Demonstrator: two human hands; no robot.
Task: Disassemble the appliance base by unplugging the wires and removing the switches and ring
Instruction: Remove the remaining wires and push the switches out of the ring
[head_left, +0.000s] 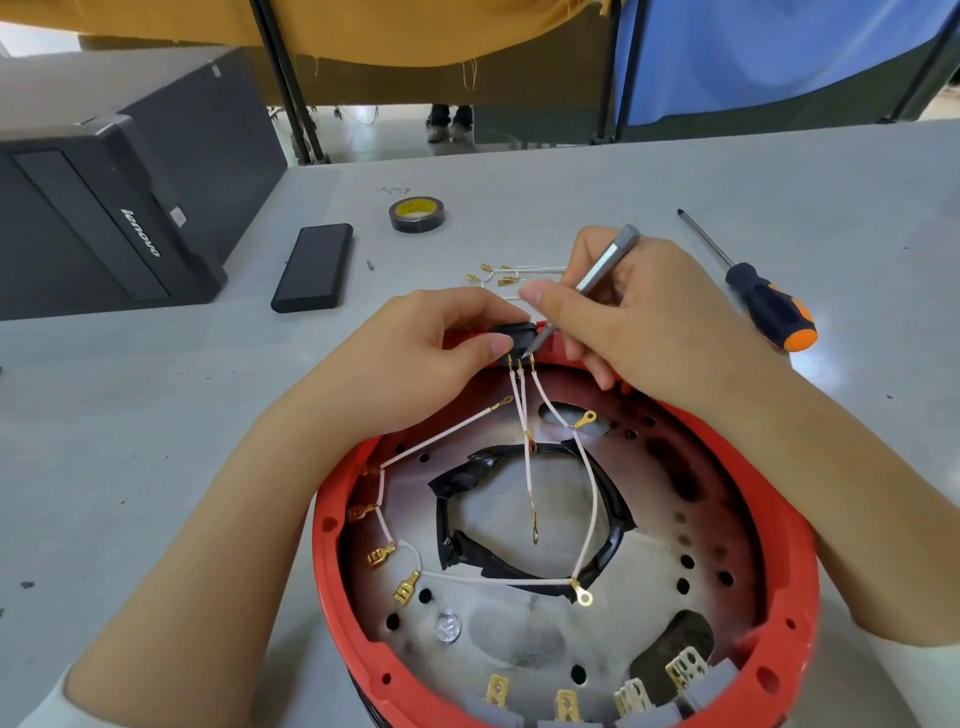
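Lying on grey table: tape roll, orange-handled screwdriver.

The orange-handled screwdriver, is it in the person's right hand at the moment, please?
No, the orange-handled screwdriver lies on the table untouched, while the right hand holds a slim grey tool.

Parts hiding or running off the picture

The left hand is covering most of the black switch, and the right hand is hiding the far rim of the red base. The bottom edge is cutting off the base and its grey switches. The tool's tip is looking too small to tell what it is touching. The left edge is cutting off the black box.
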